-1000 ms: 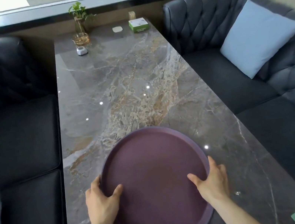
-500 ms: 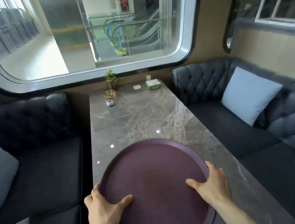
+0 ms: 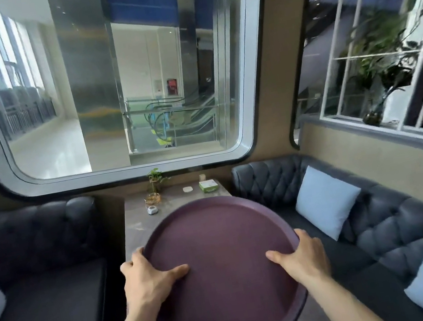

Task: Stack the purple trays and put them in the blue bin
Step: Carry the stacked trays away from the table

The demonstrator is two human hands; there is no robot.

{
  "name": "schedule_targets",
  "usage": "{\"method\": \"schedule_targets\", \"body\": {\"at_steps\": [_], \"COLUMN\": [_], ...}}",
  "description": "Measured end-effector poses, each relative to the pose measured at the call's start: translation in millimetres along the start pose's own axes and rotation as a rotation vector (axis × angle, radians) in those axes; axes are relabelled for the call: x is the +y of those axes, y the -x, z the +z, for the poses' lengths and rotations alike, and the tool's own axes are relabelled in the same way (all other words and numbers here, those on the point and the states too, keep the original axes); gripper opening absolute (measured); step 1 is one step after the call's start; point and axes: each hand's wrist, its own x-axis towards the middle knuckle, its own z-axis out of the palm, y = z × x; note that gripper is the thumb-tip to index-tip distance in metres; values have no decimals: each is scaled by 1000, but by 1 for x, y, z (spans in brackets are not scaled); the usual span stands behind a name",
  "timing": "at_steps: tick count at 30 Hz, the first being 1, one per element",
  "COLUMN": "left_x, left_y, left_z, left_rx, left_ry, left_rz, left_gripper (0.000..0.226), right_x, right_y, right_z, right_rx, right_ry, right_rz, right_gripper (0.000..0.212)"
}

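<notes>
A round purple tray (image 3: 222, 265) is held up above the marble table (image 3: 137, 228), filling the lower middle of the view. My left hand (image 3: 147, 279) grips its left rim with the thumb lying on the tray's inside. My right hand (image 3: 302, 256) grips the right rim the same way. The tray is lifted off the table and roughly level. Whether more than one tray is in the stack I cannot tell. No blue bin is in view.
Dark tufted sofas (image 3: 41, 272) flank the table, with pale cushions (image 3: 327, 205) on the right one. At the table's far end stand a small plant (image 3: 155, 179), a glass dish (image 3: 152, 198), a white item (image 3: 152, 210) and a green box (image 3: 208, 186). A large window (image 3: 118, 78) is behind.
The view has tilted upward from the table to the window. Both hands have raised the tray off the table and keep the same grip on its rim.
</notes>
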Motion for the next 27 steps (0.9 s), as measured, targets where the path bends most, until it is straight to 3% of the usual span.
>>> {"method": "schedule_targets", "body": {"at_steps": [15, 22, 27], "left_x": [115, 174, 210], "left_y": [98, 196, 272], "left_z": [45, 110, 165], "left_rx": [-99, -278, -462], "left_ry": [11, 43, 91], "left_rz": [130, 234, 331], "left_gripper": [113, 104, 108], "right_x": [65, 150, 220], "right_y": [21, 56, 104], "right_z": [-155, -263, -337], "right_rx": [197, 342, 477], "right_ry": [-55, -40, -34], "right_rz": [43, 159, 298], "right_gripper": [87, 88, 77]}}
